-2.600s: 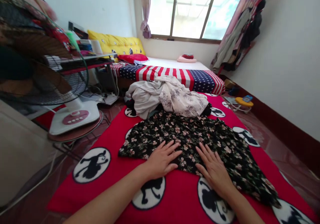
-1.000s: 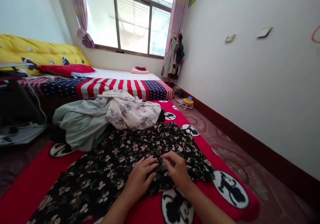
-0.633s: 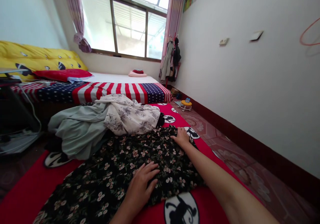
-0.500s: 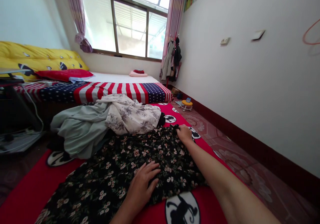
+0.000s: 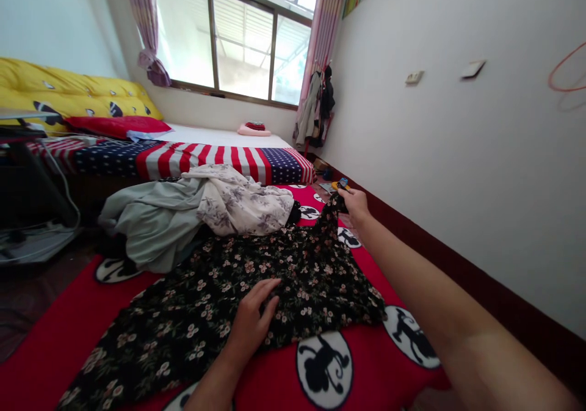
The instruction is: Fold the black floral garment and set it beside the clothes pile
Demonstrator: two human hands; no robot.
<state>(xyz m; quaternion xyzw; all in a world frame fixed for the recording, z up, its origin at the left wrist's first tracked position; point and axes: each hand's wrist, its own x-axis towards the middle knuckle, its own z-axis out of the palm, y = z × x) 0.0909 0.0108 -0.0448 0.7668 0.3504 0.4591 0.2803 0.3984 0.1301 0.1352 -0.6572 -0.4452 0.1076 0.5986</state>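
A black floral garment, perhaps a dress or skirt, lies spread over a red cloth with round black-and-white animal prints. At its far right corner, my right hand pinches the fabric and holds that edge raised off the red cloth. My left hand is over the middle of the garment, thumb and fingers apart, gripping nothing; whether the palm presses on the fabric I cannot tell. Just beyond it, a grey-green cloth and a white flowered cloth lie heaped together.
A bed with a striped, starred cover stands at the back under the window. Clothes hang on a rack in the corner. A yellow stool is partly hidden behind my right hand. At left stands a dark desk with cables.
My right hand has lifted the garment's corner up and slightly to the right. My left hand has shifted a little left, with its fingers less spread. The view has tilted slightly.
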